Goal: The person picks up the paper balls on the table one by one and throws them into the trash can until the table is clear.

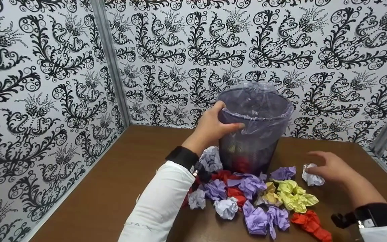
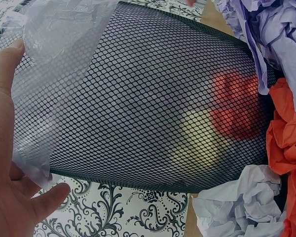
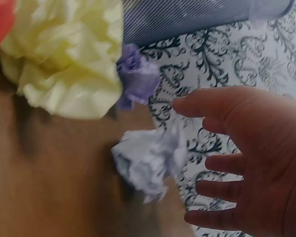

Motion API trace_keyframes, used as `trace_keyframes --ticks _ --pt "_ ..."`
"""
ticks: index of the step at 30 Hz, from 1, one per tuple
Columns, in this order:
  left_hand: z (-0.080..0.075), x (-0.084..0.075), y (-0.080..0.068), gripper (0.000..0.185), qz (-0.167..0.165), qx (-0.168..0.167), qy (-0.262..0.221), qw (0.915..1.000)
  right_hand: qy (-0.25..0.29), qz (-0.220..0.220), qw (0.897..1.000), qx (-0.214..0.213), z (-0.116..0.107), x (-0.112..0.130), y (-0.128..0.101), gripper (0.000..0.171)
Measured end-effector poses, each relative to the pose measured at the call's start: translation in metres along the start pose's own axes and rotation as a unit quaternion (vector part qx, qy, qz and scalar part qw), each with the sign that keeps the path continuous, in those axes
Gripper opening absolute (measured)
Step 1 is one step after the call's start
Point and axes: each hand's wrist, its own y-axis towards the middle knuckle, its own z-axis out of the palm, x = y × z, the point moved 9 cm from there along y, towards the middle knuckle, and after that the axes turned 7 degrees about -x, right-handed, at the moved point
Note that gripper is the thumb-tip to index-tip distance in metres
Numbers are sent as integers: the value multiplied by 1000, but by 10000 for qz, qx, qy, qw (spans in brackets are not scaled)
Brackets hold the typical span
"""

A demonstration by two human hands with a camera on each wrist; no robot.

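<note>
A black mesh bin (image 1: 254,141) with a clear plastic liner (image 1: 264,101) stands on the brown table near the back wall. My left hand (image 1: 225,117) grips its rim, fingers inside and thumb on the outside. In the left wrist view the same hand (image 2: 24,123) holds the liner against the mesh (image 2: 153,98), and red and yellow paper show inside. My right hand (image 1: 317,164) hovers with its fingers spread just above a white crumpled paper ball (image 1: 312,178), not holding it. The right wrist view shows that ball (image 3: 148,163) beside the spread right hand (image 3: 212,148).
Several crumpled paper balls lie in front of the bin: purple (image 1: 257,218), yellow (image 1: 292,196), red (image 1: 311,223) and white (image 1: 226,206). Patterned walls enclose the table (image 1: 113,188) on the left, back and right.
</note>
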Motion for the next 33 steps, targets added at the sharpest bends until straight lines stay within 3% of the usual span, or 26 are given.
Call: trace_keyframes --ticks 4,8,21,33 --pt "0 -1 0 70 24 3 -33 10000 -322 -166 9991 -202 3 -10 -3 72" --pt "1 -1 1 70 19 35 -129 9999 -272 -129 9992 -281 7 -16 -7 63" --pt "2 -2 1 72 -14 76 -41 10000 164 450 9988 -51 20 -30 -11 57" --pt "0 -1 0 72 9 -7 313 9995 85 496 9987 27 25 -32 -12 43"
